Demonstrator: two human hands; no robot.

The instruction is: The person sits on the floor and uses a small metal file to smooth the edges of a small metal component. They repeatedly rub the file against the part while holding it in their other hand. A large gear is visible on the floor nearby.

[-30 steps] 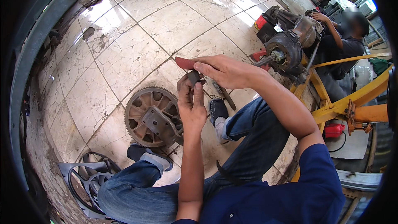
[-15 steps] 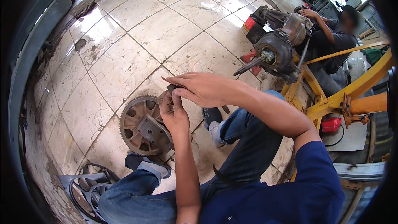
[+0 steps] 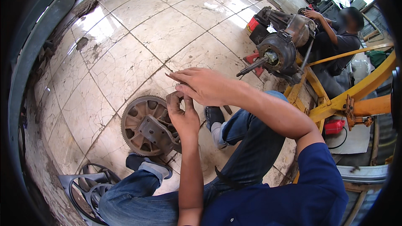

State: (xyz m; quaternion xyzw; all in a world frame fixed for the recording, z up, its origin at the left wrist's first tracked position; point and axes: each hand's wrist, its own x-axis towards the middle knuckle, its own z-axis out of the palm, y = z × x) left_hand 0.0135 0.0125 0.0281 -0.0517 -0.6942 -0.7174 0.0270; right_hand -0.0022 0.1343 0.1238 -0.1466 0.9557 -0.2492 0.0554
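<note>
– What are my hands doing?

– Your right hand [image 3: 205, 87] is held flat, its fingers pressed close together and pointing left above your left fingertips. A thin brownish sliver [image 3: 168, 75] juts out just past those right fingertips; how far it runs beneath them is hidden. Your left hand [image 3: 184, 116] sits on the near side, fingers curled and thumb bent toward them. I can't tell what they pinch, since your right hand covers part of the grip.

– And what edges are around me?

– Near and left of your hands, the toothed rim of a big metal wheel [image 3: 132, 122] on the floor, with a metal plate [image 3: 153, 131] over its middle. Your left shoe [image 3: 136, 161] is just beside the wheel's near edge, your right shoe [image 3: 215, 116] to its right.

– Where does the space run?

– To the far left, cracked floor tiles [image 3: 146, 37] stretch away. On the right, an axle assembly's shaft [image 3: 253, 67] points toward you, well apart from your fingertips, with a yellow frame [image 3: 331, 114] nearer your right elbow.
</note>
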